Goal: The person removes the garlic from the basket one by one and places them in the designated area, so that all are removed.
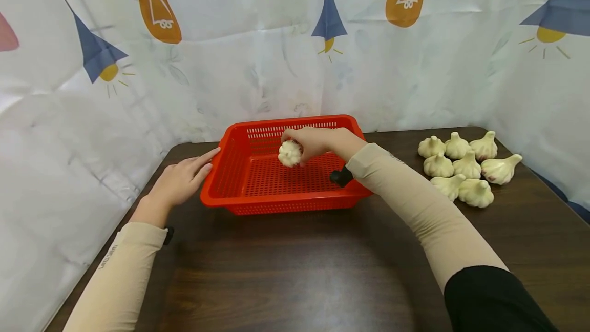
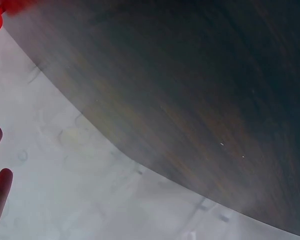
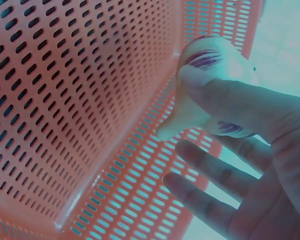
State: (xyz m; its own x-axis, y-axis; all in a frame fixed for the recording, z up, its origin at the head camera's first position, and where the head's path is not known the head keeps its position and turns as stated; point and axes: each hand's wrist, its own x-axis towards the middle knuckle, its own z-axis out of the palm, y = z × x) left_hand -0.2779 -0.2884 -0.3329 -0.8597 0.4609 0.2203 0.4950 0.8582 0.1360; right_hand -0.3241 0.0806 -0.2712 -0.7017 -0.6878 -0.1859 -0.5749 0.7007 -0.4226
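A red perforated plastic basket (image 1: pixel 281 202) stands on the dark wooden table. Over its inside, my right hand (image 1: pixel 318 141) holds a garlic bulb (image 1: pixel 289 153) between thumb and fingers. The right wrist view shows the thumb pressed across the white, purple-streaked bulb (image 3: pixel 190 105), its stem pointing down toward the slotted basket (image 3: pixel 90 100), while two other fingers extend loosely. My left hand (image 1: pixel 181 180) lies at the basket's left rim, fingers stretched out and fingertips at the edge. In the left wrist view only two fingertips (image 2: pixel 1 187) show at the left.
Several garlic bulbs (image 1: pixel 466 164) sit grouped on the table's right side. Behind the table (image 1: pixel 286 270) and along its left hangs a white curtain (image 1: pixel 276 76) printed with lamps and light bulbs. A black wrist strap piece (image 1: pixel 341 176) hangs under the right wrist, over the basket.
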